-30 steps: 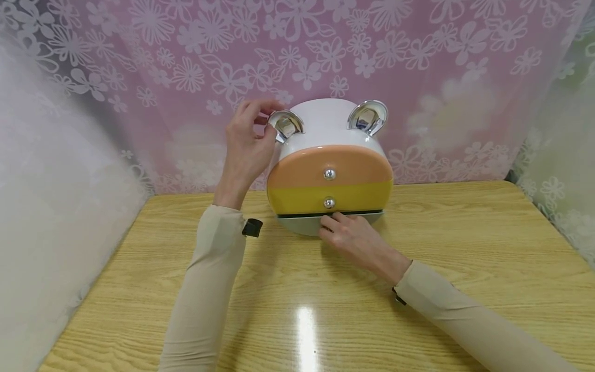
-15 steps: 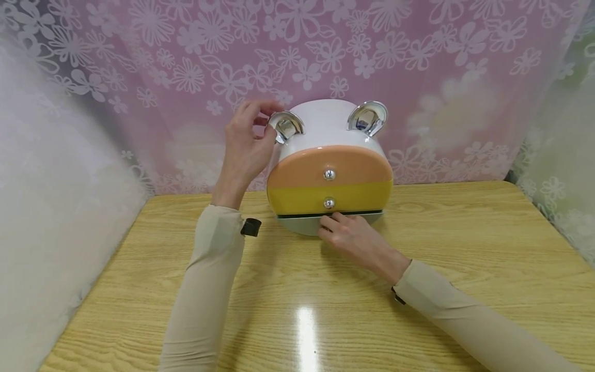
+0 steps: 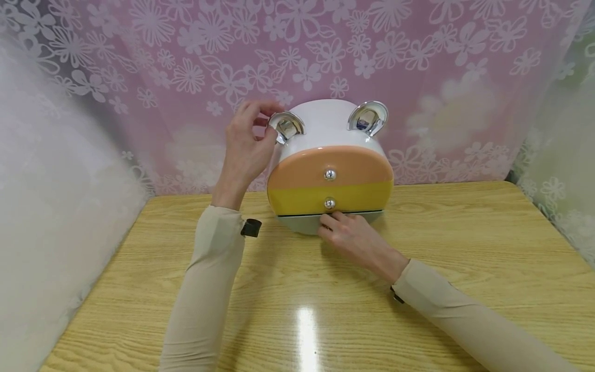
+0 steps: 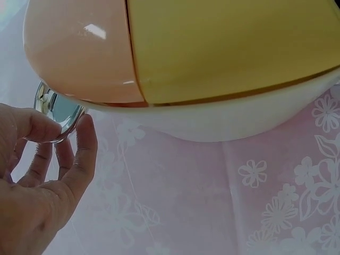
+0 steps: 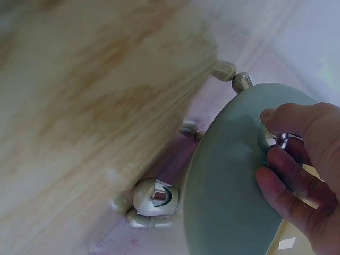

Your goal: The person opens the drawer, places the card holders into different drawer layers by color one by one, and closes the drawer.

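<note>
A rounded white chest of drawers with silver ears stands at the back of the table. Its front has an orange drawer, a yellow drawer and a grey-green bottom drawer. My left hand pinches the left silver ear between thumb and fingers, as the left wrist view also shows. Down at the bottom drawer, my right hand grips its silver knob with thumb and fingers. A thin dark gap runs along that drawer's top edge. Its inside is hidden.
The wooden table spreads out in front. Behind the chest hangs a pink flowered cloth. The right ear stands free. In the right wrist view, round silver feet show beneath the chest.
The bottom drawer has slid slightly inward, pushed by my right hand, and the dark gap above it has narrowed. My left hand stays on the ear.
</note>
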Demonstrator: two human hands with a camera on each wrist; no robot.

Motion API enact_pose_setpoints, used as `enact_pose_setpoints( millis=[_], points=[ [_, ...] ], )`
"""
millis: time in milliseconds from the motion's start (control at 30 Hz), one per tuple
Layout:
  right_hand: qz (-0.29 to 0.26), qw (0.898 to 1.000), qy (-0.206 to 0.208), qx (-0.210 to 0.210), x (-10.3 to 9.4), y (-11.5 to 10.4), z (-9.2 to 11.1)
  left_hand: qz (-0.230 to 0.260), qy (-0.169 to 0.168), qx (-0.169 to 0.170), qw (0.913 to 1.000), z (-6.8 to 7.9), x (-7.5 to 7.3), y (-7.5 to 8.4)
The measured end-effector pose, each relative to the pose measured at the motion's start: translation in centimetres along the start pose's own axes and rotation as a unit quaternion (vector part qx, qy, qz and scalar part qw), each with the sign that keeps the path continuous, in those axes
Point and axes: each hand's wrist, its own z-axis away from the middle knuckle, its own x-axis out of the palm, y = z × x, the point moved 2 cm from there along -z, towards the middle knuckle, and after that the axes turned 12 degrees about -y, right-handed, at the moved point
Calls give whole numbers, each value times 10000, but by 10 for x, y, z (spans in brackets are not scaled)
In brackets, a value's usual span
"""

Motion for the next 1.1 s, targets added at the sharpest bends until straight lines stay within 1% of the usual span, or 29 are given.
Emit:
enact_pose_setpoints(
  millis=[200, 433, 567, 833, 1000, 1100],
  points=[
    [-43, 9999, -147, 18, 0, 1, -1, 8, -28, -54, 10000, -1, -1, 1],
    [-21, 10000, -66, 28, 2, 1, -2, 153, -21, -34, 9999, -2, -1, 0],
    [-9, 10000, -41, 45, 2, 1, -2, 121, -49, -57, 9999, -2, -1, 0],
    [17, 10000, -22, 72, 1, 2, -2, 139, -67, 6, 9999, -3, 0, -1],
    [-62, 9998, -67, 164, -1, 1, -2, 216, -187, 101, 9995, 2, -1, -2],
    [-251, 9993, 32, 257, -3, 1, -2, 231, -295, 135, 9992, 8, -2, -4]
  ],
)
